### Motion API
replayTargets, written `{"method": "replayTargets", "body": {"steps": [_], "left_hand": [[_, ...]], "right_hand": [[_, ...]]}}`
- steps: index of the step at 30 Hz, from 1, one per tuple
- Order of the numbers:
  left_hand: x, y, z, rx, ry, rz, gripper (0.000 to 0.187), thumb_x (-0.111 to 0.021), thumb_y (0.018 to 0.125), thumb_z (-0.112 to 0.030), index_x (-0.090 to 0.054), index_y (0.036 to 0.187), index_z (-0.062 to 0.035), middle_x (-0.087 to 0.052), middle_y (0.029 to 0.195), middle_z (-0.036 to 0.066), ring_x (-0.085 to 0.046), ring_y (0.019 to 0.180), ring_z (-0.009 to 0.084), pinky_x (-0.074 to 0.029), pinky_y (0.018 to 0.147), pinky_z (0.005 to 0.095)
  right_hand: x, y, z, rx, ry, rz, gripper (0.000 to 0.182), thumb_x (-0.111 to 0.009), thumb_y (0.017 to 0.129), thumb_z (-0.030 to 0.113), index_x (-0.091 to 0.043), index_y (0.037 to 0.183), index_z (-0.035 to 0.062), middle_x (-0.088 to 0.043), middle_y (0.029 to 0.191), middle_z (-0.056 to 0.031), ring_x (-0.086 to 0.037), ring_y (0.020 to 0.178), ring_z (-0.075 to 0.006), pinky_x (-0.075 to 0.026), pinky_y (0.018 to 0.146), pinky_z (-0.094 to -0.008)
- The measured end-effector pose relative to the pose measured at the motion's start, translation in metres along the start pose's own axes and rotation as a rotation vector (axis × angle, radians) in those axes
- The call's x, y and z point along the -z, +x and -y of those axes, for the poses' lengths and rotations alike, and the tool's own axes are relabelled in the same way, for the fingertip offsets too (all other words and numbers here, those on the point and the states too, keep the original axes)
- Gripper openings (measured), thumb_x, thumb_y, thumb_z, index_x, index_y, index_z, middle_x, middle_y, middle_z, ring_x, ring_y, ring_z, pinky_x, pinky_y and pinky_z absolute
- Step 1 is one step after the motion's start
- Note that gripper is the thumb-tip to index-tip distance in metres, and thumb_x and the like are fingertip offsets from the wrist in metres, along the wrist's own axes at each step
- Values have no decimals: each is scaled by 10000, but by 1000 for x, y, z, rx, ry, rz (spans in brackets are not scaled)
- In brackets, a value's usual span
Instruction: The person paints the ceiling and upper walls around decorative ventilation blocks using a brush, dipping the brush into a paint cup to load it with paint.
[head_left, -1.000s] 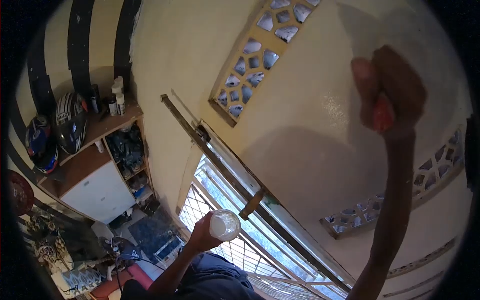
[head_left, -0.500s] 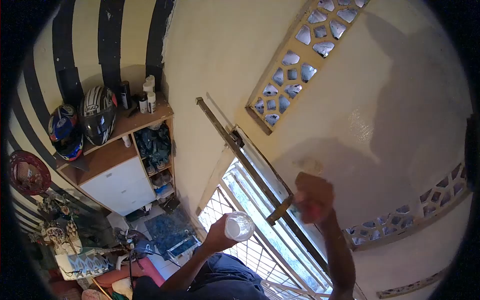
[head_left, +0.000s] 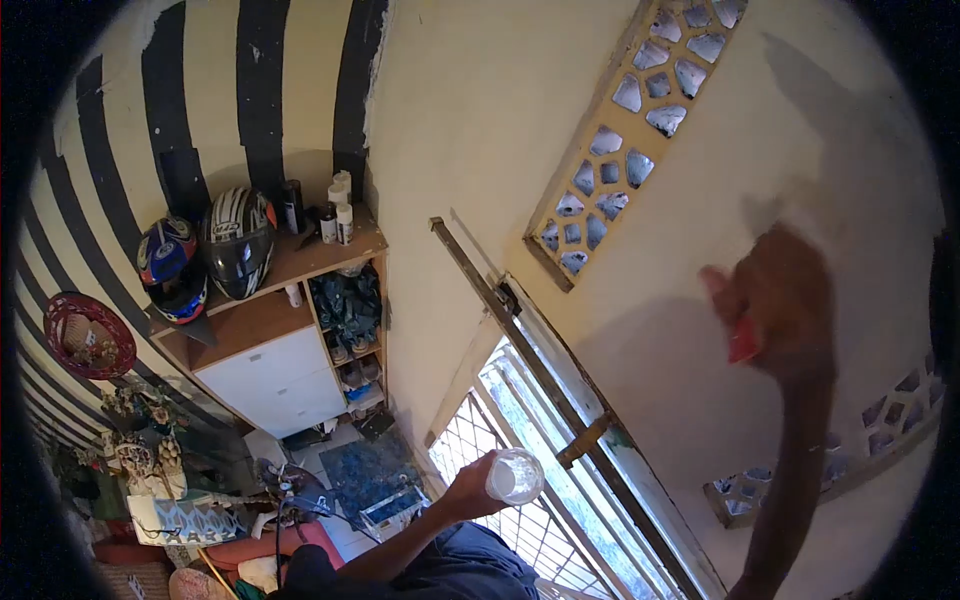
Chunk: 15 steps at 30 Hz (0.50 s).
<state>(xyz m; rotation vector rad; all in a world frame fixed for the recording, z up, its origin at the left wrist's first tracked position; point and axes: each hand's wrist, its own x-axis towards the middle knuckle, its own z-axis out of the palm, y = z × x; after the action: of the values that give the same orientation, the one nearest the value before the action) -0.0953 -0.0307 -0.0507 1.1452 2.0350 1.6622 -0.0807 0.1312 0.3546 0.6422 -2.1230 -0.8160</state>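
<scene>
My left hand (head_left: 468,490) is closed around a clear cup (head_left: 515,476) with whitish contents, low in front of my body. High on the right, my right hand (head_left: 785,300) grips a red-handled tool (head_left: 743,341) that looks like a paintbrush. Its pale, smeared head shows just beyond my fingers, close to the cream wall (head_left: 690,230). Motion blurs this hand, and most of the tool is hidden inside it.
A long metal rail (head_left: 530,360) with a wooden block (head_left: 584,441) runs above the grilled doorway (head_left: 510,440). Patterned vent blocks (head_left: 610,172) pierce the wall. At left, helmets (head_left: 238,243) and bottles (head_left: 344,224) stand on a cabinet (head_left: 270,385).
My right hand has moved up and right along the wall, away from the rail, still gripping the red-handled tool. The view has shifted slightly; my left hand still holds the cup.
</scene>
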Motion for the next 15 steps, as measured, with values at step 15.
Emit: {"method": "replayTargets", "body": {"steps": [15], "left_hand": [[5,0,-2,21,33,-32,679,-827,567,-297,-489,1082,-12,-603,984,166,-611,886,312,-507,749,381]], "right_hand": [[-56,-49,71,-771,1105,325,397,-633,831,252,-457,534,58,-415,461,-48,-374,408,-101,-306,405,-295]]}}
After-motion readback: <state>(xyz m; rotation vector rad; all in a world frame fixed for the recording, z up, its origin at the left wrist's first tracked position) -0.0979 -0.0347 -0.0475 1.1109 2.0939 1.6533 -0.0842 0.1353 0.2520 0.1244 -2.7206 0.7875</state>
